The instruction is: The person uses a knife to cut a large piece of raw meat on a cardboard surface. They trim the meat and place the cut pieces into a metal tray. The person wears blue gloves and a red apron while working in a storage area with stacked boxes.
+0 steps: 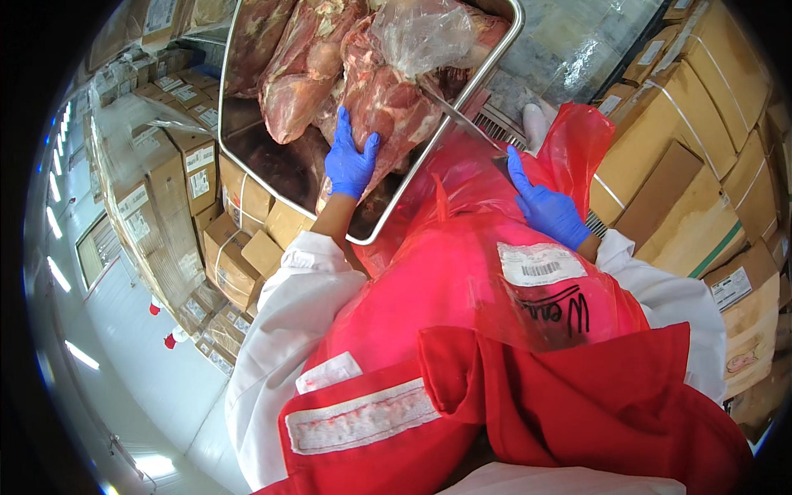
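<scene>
A deep stainless steel tub at the far centre holds several large cuts of raw red meat. My blue-gloved left hand lies on the near end of a cut, index finger and thumb spread apart. To its right, my blue-gloved right hand is closed round a knife, the index finger stretched forward. The blade crosses the tub's right rim, its tip against or just above the meat. The handle is mostly hidden by the hand. Crumpled clear plastic lies over the far end of the meat.
Stacked cardboard boxes stand on the left, partly wrapped in film. More strapped boxes rise on the right. My red plastic apron reaches close to the tub. Beyond the tub's right side is a wet-looking grey surface.
</scene>
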`<action>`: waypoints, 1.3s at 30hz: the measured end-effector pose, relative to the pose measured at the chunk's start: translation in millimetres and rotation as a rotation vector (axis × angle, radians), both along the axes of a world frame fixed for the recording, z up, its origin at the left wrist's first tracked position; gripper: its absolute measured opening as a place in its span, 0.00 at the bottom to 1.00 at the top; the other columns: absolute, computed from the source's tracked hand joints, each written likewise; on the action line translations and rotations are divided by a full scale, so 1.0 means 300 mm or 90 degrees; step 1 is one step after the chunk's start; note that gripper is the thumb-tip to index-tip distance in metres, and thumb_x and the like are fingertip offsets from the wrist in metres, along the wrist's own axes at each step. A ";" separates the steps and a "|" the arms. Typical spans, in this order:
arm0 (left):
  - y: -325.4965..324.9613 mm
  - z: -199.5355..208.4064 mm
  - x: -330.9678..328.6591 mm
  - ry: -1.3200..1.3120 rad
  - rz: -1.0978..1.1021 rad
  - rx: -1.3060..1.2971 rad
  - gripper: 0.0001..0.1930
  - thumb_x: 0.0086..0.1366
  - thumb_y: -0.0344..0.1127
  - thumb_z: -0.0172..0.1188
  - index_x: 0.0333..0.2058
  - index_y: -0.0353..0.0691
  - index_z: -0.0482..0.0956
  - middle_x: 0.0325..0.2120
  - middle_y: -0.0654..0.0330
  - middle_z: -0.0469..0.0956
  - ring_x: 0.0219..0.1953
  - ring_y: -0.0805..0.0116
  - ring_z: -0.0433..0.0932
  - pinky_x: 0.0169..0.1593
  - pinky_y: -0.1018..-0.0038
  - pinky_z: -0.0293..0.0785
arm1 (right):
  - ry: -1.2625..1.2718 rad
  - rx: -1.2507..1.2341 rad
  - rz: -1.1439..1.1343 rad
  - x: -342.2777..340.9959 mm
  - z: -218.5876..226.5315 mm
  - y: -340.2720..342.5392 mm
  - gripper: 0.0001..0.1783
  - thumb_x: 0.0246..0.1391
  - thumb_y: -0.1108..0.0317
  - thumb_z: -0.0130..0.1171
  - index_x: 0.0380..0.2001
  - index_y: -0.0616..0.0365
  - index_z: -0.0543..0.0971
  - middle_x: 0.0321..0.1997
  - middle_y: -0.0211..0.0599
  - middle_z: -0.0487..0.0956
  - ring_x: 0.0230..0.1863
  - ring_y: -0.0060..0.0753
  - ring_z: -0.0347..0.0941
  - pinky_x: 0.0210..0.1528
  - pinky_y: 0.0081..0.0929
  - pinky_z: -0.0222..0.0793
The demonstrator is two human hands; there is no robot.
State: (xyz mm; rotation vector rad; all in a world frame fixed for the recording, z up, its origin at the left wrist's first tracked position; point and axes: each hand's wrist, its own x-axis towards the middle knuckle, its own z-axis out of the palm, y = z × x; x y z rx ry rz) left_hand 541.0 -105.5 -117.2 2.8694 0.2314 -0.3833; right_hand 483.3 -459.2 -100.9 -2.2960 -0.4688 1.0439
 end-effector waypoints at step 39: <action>0.017 -0.028 0.011 -0.052 -0.024 0.012 0.42 0.55 0.62 0.51 0.64 0.50 0.47 0.45 0.46 0.73 0.36 0.43 0.76 0.39 0.58 0.72 | 0.259 0.223 -0.020 0.283 -0.038 -0.229 0.39 0.49 0.77 0.47 0.64 0.42 0.50 0.27 0.47 0.72 0.23 0.30 0.68 0.29 0.27 0.67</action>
